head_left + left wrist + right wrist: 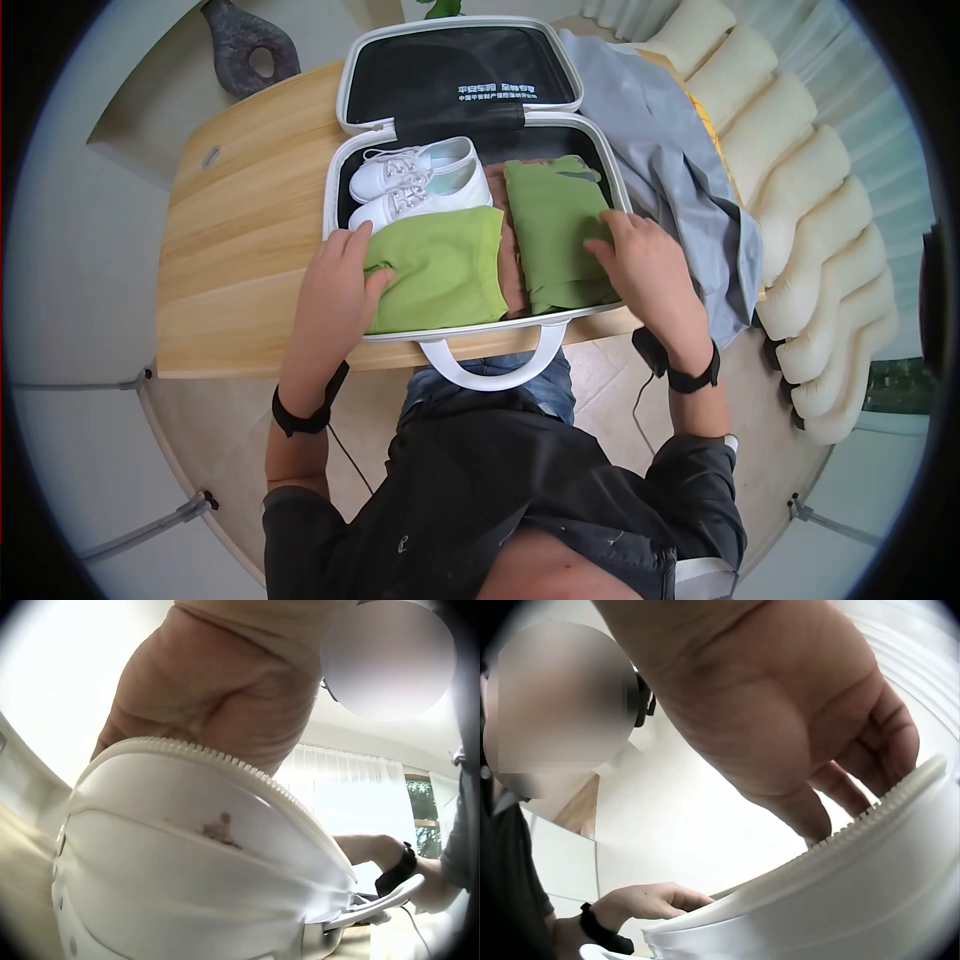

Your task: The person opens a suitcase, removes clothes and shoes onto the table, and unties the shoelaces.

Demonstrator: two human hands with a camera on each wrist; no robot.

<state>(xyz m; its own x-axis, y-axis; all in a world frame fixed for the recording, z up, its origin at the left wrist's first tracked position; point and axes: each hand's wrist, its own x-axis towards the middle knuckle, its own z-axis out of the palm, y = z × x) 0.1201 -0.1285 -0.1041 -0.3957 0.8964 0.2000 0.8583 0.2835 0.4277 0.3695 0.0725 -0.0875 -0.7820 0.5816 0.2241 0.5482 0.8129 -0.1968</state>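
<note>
A white hard-shell suitcase [492, 382] lies with its lid [450, 70] raised on the far side. White lace-up shoes [448, 195] sit in its far left part. In front of them lies a folded light green garment [440, 270]; my left hand [338, 290] rests at its left edge by the suitcase rim, thumb on the cloth. On the right, my right hand [650, 270] touches a folded darker green garment [555, 235] beside the right rim, fingers reaching inside. A brownish-pink cloth [512, 262] shows between the green garments. The zipper teeth [217, 756] run along the rim below my left palm.
The suitcase stands on a wooden table [240, 250]. Grey fabric [660, 150] drapes over the table's right side, near a cream cushioned seat [810, 230]. A dark sculpture [240, 50] with a hole stands at the back left.
</note>
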